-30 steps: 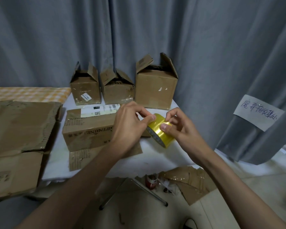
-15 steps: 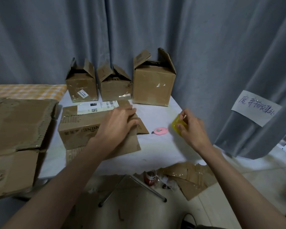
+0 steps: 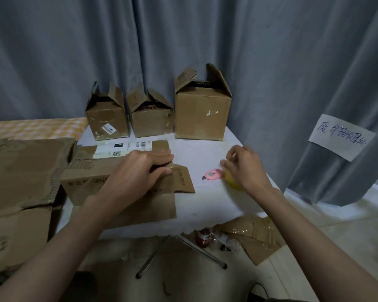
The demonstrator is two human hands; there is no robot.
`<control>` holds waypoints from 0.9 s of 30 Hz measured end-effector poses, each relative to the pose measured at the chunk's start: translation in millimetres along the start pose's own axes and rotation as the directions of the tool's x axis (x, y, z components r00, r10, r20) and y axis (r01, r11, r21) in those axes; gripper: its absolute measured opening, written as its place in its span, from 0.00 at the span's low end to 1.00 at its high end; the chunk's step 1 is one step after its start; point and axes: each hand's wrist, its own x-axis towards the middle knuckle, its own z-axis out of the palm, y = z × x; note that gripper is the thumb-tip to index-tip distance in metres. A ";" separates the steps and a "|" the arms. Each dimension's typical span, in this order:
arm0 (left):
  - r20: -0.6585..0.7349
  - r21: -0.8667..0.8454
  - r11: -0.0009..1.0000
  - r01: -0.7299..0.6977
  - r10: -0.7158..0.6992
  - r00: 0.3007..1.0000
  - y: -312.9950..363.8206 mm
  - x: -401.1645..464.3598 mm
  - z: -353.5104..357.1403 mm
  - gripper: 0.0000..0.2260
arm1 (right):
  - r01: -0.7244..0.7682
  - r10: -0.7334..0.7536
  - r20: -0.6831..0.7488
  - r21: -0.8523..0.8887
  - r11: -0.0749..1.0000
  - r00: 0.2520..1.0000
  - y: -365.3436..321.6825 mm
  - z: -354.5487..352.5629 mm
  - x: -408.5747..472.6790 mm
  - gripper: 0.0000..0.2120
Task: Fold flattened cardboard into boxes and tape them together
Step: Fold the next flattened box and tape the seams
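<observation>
My left hand (image 3: 140, 171) grips the flattened cardboard (image 3: 122, 188) at centre-left; my blurred right hand (image 3: 244, 168) hangs loosely curled over the tape roll (image 3: 231, 182), which may roll off the worktop (image 3: 205, 205).

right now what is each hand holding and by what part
The left hand grips the flattened cardboard at its right edge. The blurred right hand is above the yellow tape roll; no hold shows.
</observation>
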 end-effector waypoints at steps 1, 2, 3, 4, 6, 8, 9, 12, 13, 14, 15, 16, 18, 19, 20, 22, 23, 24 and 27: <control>0.020 -0.002 1.000 -0.012 0.012 1.000 -2.2 -3.4 -2.7 0.21 | 0.042 -0.041 -0.036 0.046 0.998 0.999 -7.6 -1.6 2.0 0.04; 0.038 -0.004 1.000 -0.024 0.024 0.999 -4.1 -7.0 -5.2 0.21 | 0.081 -0.074 -0.053 0.132 0.988 0.996 -16.2 -2.8 3.4 0.03; 0.053 -0.009 0.999 -0.035 0.036 0.998 -5.3 -10.5 -7.7 0.22 | 0.097 -0.087 -0.050 0.239 0.966 0.995 -25.6 -2.8 4.8 0.04; 0.065 -0.017 0.999 -0.048 0.049 0.997 -6.3 -13.9 -10.2 0.22 | 0.091 -0.088 -0.025 0.348 0.933 0.996 -35.4 -1.7 5.4 0.05; 0.080 -0.046 0.996 -0.080 0.084 0.993 -7.0 -20.3 -13.9 0.23 | 0.135 -0.143 -0.012 0.427 0.894 0.990 -53.9 3.9 5.9 0.06; 0.085 -0.074 0.992 -0.104 0.110 0.990 -7.2 -25.0 -15.9 0.23 | 0.267 -0.270 -0.044 0.366 0.891 0.962 -71.8 11.0 8.4 0.08; 0.090 -0.082 0.990 -0.113 0.120 0.989 -7.3 -26.9 -16.1 0.23 | 0.316 -0.322 -0.042 0.351 0.881 0.946 -79.7 15.5 10.1 0.08; 0.106 -0.086 0.989 -0.119 0.128 0.986 -8.4 -30.5 -14.7 0.23 | 0.370 -0.404 0.018 0.363 0.855 0.915 -96.8 27.7 15.9 0.11; 0.106 -0.088 0.989 -0.119 0.128 0.986 -8.9 -31.4 -14.2 0.23 | 0.371 -0.416 0.049 0.365 0.854 0.908 -100.3 31.6 17.5 0.11; 0.105 -0.093 0.988 -0.121 0.131 0.986 -9.4 -32.1 -13.7 0.23 | 0.367 -0.423 0.079 0.370 0.853 0.903 -102.7 35.3 19.4 0.12; 0.103 -0.101 0.987 -0.123 0.133 0.986 -9.9 -32.9 -13.2 0.24 | 0.355 -0.424 0.109 0.384 0.852 0.899 -103.9 38.5 21.0 0.13; 0.101 -0.106 0.987 -0.122 0.133 0.986 -10.5 -33.6 -12.6 0.24 | 0.333 -0.416 0.138 0.400 0.854 0.899 -104.4 41.2 22.8 0.14; 0.094 -0.111 0.986 -0.121 0.131 0.987 -11.8 -33.7 -11.7 0.24 | 0.266 -0.374 0.187 0.431 0.862 0.908 -103.0 45.3 26.4 0.16; 0.091 -0.114 0.986 -0.122 0.132 0.987 -12.3 -33.6 -11.2 0.24 | 0.231 -0.351 0.209 0.444 0.866 0.913 -101.5 46.9 28.0 0.17; 0.087 -0.118 0.986 -0.121 0.132 0.987 -12.6 -33.6 -10.5 0.24 | 0.197 -0.334 0.237 0.460 0.866 0.913 -99.4 48.2 29.3 0.18; 0.072 -0.123 0.986 -0.116 0.125 0.990 -13.0 -34.5 -8.4 0.24 | 0.130 -0.313 0.298 0.505 0.853 0.902 -96.1 50.6 31.0 0.19; 0.059 -0.126 0.986 -0.111 0.119 0.991 -12.9 -35.5 -7.0 0.25 | 0.089 -0.299 0.324 0.533 0.842 0.898 -94.2 51.2 31.5 0.19; 0.045 -0.131 0.986 -0.102 0.109 0.993 -12.7 -36.3 -5.4 0.26 | 0.034 -0.279 0.352 0.567 0.823 0.894 -92.1 51.7 32.3 0.19; 0.009 -0.158 0.984 -0.087 0.089 0.996 -13.0 -38.3 -2.7 0.27 | -0.146 -0.239 0.451 0.667 0.731 0.860 -84.9 51.5 33.8 0.21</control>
